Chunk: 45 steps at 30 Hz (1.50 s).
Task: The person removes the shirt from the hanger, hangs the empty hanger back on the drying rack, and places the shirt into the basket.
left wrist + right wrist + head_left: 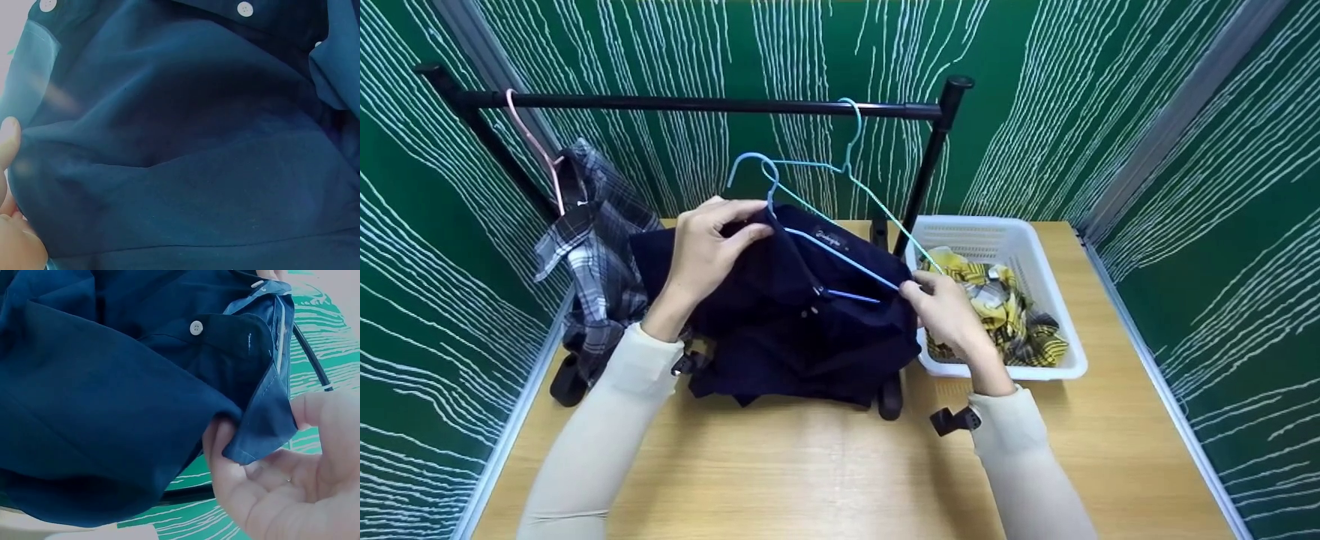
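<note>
A navy button-up shirt [810, 352] hangs from both hands, its neck opening facing up. Inside the opening sits a light blue hanger [847, 261], its hook standing free above the collar. Beside the hanger's neck, my left hand [709, 244] pinches the collar between thumb and fingers. The right hand [949, 307] grips the collar's other side; in the right wrist view its thumb and fingers pinch a pointed collar tip [261, 422]. White buttons [196, 328] show on the shirt front. Dark cloth fills most of the left wrist view, with fingertips [8, 138] at its left edge.
Behind the shirt is a black garment rack [697, 103]. On its bar hang a teal hanger [847, 161] and a pink hanger [532, 139] bearing a grey plaid shirt [600, 259]. A white basket [1059, 292] holds yellow plaid clothing [1012, 322] on the wooden table [810, 465].
</note>
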{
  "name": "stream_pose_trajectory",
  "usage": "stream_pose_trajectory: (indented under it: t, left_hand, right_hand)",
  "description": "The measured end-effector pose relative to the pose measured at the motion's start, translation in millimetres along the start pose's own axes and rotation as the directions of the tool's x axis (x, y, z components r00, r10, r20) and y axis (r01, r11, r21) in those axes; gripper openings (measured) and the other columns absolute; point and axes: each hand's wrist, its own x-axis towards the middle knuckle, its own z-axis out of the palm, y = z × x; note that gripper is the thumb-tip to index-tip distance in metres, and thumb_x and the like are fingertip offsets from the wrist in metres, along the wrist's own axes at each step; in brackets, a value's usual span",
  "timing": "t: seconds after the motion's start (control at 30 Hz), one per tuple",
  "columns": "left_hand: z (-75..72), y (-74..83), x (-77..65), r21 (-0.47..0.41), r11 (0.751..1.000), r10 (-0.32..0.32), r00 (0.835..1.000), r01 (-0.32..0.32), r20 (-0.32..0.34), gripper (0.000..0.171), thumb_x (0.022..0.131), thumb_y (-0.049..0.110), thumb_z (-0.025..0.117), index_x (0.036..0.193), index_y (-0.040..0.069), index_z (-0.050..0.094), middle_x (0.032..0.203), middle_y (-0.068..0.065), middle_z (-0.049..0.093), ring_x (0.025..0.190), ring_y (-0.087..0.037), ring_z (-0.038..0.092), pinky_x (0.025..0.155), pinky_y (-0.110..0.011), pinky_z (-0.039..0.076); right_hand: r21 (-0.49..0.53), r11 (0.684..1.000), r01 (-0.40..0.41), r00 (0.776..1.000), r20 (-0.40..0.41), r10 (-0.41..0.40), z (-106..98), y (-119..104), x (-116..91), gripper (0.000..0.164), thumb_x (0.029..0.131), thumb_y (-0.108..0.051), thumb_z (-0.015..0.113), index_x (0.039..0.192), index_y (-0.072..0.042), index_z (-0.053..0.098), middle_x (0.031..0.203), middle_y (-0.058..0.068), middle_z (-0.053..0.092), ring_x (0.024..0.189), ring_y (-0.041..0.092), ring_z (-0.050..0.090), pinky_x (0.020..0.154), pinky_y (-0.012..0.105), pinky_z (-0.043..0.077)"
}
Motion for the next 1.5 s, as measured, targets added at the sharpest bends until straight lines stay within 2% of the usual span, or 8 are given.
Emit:
stream_pose_trajectory:
  t: [0.13,0.27,0.43,0.53,0.73,1.07,1.3,1.5]
  left_hand:
    - [-0.8,-3.7,-0.1,0.0,1.0,-0.018,1.0,0.018,-0.01,0.028,0.087,0.019,0.088,0.112,0.009,0.084,0.104,-0.001,0.082,0.088,-0.018,0.07,0.082,-0.022,0.051]
    - [-2.2,-6.5,1.0,-0.004,0.999,-0.045,0.999,0.045,-0.016,0.028,0.086,0.02,0.088,0.112,0.01,0.084,0.104,0.0,0.082,0.088,-0.019,0.07,0.082,-0.021,0.05]
    - [-3.8,-9.7,3.0,0.009,0.997,-0.078,0.997,0.079,-0.007,0.029,0.088,0.02,0.087,0.114,0.01,0.084,0.105,-0.002,0.082,0.091,-0.017,0.071,0.084,-0.02,0.051]
    - [-4.8,-10.7,3.5,0.019,0.996,-0.089,0.996,0.089,0.002,0.029,0.089,0.021,0.087,0.115,0.009,0.083,0.106,-0.003,0.082,0.092,-0.017,0.072,0.085,-0.021,0.052]
    - [-7.7,-12.6,4.0,0.059,0.993,-0.103,0.995,0.103,-0.001,0.029,0.09,0.023,0.086,0.115,0.01,0.083,0.106,-0.003,0.082,0.094,-0.017,0.073,0.085,-0.021,0.052]
    - [-10.6,-12.6,4.4,0.074,0.989,-0.126,0.992,0.125,0.015,0.028,0.091,0.023,0.084,0.115,0.008,0.083,0.105,-0.006,0.081,0.096,-0.017,0.074,0.088,-0.024,0.052]
    - [-9.5,-9.7,4.6,0.069,0.986,-0.155,0.988,0.154,0.001,0.028,0.091,0.021,0.084,0.114,0.007,0.083,0.104,-0.006,0.081,0.095,-0.017,0.074,0.088,-0.026,0.053]
    - [-9.3,-7.2,5.5,0.076,0.983,-0.164,0.986,0.164,-0.014,0.028,0.09,0.022,0.084,0.113,0.006,0.083,0.105,-0.008,0.08,0.095,-0.017,0.072,0.088,-0.025,0.052]
  right_hand:
    - [0.248,0.968,-0.04,0.998,0.049,0.028,1,6,2,0.022,0.105,-0.017,0.052,0.087,-0.008,0.061,0.086,0.002,0.061,0.072,0.012,0.063,0.069,0.024,0.055]
    - [0.456,0.887,-0.067,0.994,0.104,0.022,3,11,2,0.02,0.107,-0.012,0.051,0.092,-0.003,0.061,0.091,0.003,0.061,0.081,0.01,0.064,0.074,0.024,0.059]
    - [0.593,0.802,-0.071,0.994,0.113,0.004,5,16,3,0.018,0.108,-0.009,0.051,0.117,-0.002,0.064,0.099,0.004,0.065,0.08,0.011,0.069,0.073,0.026,0.06]
    - [0.641,0.764,-0.068,0.994,0.11,-0.003,6,18,3,0.021,0.109,-0.009,0.051,0.126,-0.005,0.063,0.102,0.004,0.065,0.081,0.012,0.07,0.074,0.026,0.059]
    - [0.719,0.691,-0.07,0.992,0.12,-0.025,7,21,1,0.022,0.111,-0.008,0.052,0.129,-0.006,0.064,0.106,0.003,0.068,0.087,0.011,0.069,0.078,0.024,0.058]
    - [0.788,0.613,-0.063,0.99,0.129,-0.064,9,25,0,0.036,0.114,-0.011,0.045,0.146,0.003,0.054,0.121,0.006,0.071,0.101,0.011,0.07,0.087,0.024,0.058]
    - [0.854,0.516,-0.067,0.992,0.11,-0.053,14,26,-1,0.039,0.115,-0.008,0.041,0.15,0.007,0.048,0.122,0.009,0.073,0.101,0.012,0.073,0.086,0.024,0.06]
    - [0.89,0.45,-0.067,0.992,0.109,-0.068,18,26,-1,0.041,0.115,-0.007,0.039,0.153,0.008,0.042,0.125,0.009,0.073,0.104,0.012,0.074,0.087,0.024,0.06]
